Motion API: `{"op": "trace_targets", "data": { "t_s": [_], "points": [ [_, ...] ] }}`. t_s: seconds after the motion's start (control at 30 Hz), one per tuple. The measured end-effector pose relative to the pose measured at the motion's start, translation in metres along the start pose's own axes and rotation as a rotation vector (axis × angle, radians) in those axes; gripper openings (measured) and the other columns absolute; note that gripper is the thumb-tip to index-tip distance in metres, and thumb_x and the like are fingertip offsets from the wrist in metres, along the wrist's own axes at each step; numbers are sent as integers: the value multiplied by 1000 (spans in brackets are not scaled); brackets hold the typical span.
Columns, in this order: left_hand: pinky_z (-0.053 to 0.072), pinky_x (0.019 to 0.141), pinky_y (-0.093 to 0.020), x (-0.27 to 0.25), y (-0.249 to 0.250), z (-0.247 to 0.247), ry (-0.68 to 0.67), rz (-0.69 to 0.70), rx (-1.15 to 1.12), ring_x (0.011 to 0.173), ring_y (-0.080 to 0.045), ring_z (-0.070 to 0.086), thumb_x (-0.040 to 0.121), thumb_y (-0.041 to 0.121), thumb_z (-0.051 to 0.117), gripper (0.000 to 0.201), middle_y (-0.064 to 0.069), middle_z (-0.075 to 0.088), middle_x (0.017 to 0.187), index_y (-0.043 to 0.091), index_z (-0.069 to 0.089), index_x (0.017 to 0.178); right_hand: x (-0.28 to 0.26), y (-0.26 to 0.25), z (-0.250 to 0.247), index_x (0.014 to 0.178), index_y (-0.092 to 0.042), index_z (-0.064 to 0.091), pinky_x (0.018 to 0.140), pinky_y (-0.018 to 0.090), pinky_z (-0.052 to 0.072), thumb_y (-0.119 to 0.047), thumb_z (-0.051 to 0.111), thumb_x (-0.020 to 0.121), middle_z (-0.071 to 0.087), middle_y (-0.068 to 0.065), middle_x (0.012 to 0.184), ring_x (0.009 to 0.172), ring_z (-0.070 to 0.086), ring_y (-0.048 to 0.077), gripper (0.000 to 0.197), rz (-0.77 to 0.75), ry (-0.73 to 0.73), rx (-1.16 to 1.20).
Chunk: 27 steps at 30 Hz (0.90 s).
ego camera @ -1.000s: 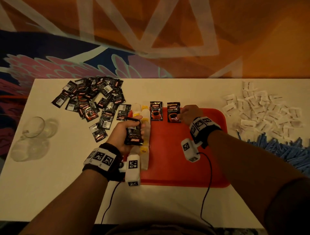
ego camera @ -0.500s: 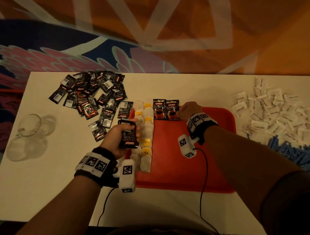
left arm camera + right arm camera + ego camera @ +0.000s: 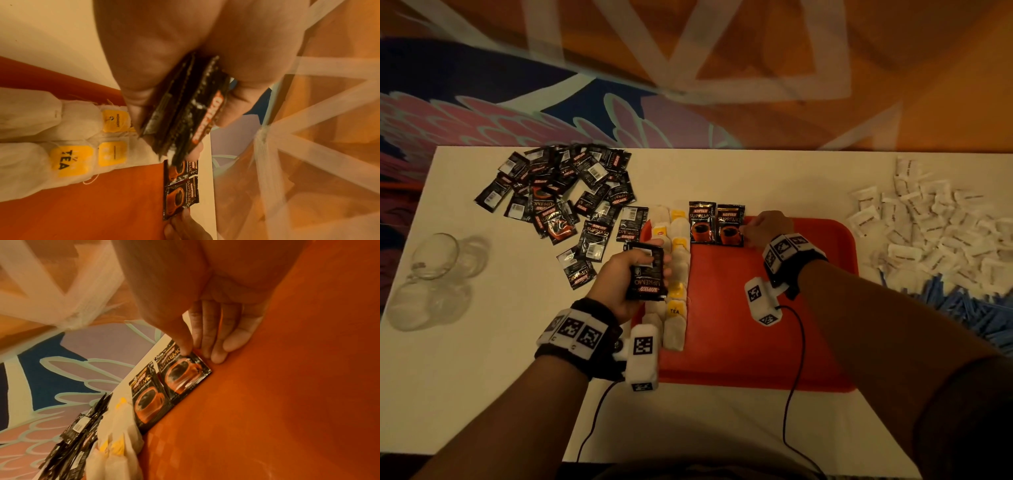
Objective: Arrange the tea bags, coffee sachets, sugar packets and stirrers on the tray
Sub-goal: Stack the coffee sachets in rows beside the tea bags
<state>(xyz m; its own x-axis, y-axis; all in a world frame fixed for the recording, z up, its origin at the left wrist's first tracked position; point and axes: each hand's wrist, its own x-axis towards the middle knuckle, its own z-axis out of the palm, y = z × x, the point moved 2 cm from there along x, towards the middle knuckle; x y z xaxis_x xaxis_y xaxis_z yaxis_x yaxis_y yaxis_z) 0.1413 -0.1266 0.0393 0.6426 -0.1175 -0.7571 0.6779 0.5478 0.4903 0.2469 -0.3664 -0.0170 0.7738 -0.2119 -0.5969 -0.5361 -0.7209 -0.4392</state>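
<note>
A red tray (image 3: pixel 756 342) lies in the middle of the white table. Two columns of tea bags (image 3: pixel 678 274) run down its left side. Two black coffee sachets sit side by side at its far edge, the first (image 3: pixel 701 222) next to the tea bags and the second (image 3: pixel 730 226) just to its right. My right hand (image 3: pixel 751 229) pinches the second sachet (image 3: pixel 185 374) at its right edge, thumb on top. My left hand (image 3: pixel 661 257) grips a small stack of coffee sachets (image 3: pixel 645 277) above the tray's left rim, seen edge-on in the left wrist view (image 3: pixel 185 110).
A heap of loose coffee sachets (image 3: pixel 558 192) lies at the far left of the table. White sugar packets (image 3: pixel 935 226) are piled at the right, with blue stirrers (image 3: pixel 969 305) in front of them. Two glass cups (image 3: pixel 431 274) stand near the left edge.
The second sachet has slid left under my right hand until it sits against the first. My left hand still holds its stack in about the same place.
</note>
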Motion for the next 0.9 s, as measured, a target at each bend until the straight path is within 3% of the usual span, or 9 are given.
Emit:
{"op": "trace_targets", "data": {
  "t_s": [0.17,0.3,0.4,0.5,0.6,0.67,0.77,0.83,0.9],
  "points": [
    [61,64,-36,-7,-1,15,-9,-1,164,78,-27,72,96,3,49,24,-15,73,95,0,62,116,-18,8,-8,95,-12,72,74,28,56,-34,67,89,73,6,94,93,68,19,23,-46,-18,31],
    [59,64,-38,-5,-2,17,106,55,314,90,-33,74,88,9,71,31,-19,74,106,5,67,119,-52,4,-3,85,-25,67,72,24,52,-39,66,88,69,-5,85,86,65,11,14,-186,-96,203],
    [60,62,-39,-9,-4,28,70,88,343,91,-33,74,87,9,73,35,-19,74,109,7,66,121,-87,-9,-3,88,-22,66,64,23,49,-39,65,90,68,-5,81,72,65,8,17,-324,-305,360],
    [59,59,-38,-14,-7,39,7,129,357,85,-31,74,85,7,72,41,-19,73,108,6,63,126,-113,-16,-3,92,-19,67,65,24,53,-31,70,87,70,-2,84,74,67,10,13,-397,-465,382],
    [59,71,-43,-15,-11,42,-27,162,362,90,-31,73,75,20,78,58,-16,73,110,10,61,130,-120,-12,-9,86,-20,67,75,28,54,-21,74,84,71,-1,89,82,67,12,8,-439,-321,385],
    [56,61,-34,-19,-11,42,22,155,293,69,-21,70,71,34,79,64,-8,72,87,13,60,129,-121,-8,-16,85,-19,68,78,29,53,-14,76,81,72,0,91,85,67,14,11,-499,-135,419],
    [48,50,-26,-25,-13,41,68,9,206,50,-15,55,68,54,73,48,-2,59,65,16,69,97,-127,-4,-28,81,-25,69,76,20,53,-4,75,80,70,-5,86,80,67,8,22,-586,94,471],
    [47,51,-26,-32,-16,45,-16,-93,172,53,-16,52,73,56,71,44,-4,57,69,15,65,87,-136,-5,-32,84,-19,74,78,13,52,5,69,81,69,-5,89,82,66,7,25,-676,134,456],
    [50,52,-28,-37,-17,53,-66,-114,197,56,-19,56,81,47,72,38,-7,59,72,13,63,95,-145,-6,-32,89,-10,76,81,6,48,10,65,80,68,-1,98,88,64,7,24,-787,124,365]
  ]
}}
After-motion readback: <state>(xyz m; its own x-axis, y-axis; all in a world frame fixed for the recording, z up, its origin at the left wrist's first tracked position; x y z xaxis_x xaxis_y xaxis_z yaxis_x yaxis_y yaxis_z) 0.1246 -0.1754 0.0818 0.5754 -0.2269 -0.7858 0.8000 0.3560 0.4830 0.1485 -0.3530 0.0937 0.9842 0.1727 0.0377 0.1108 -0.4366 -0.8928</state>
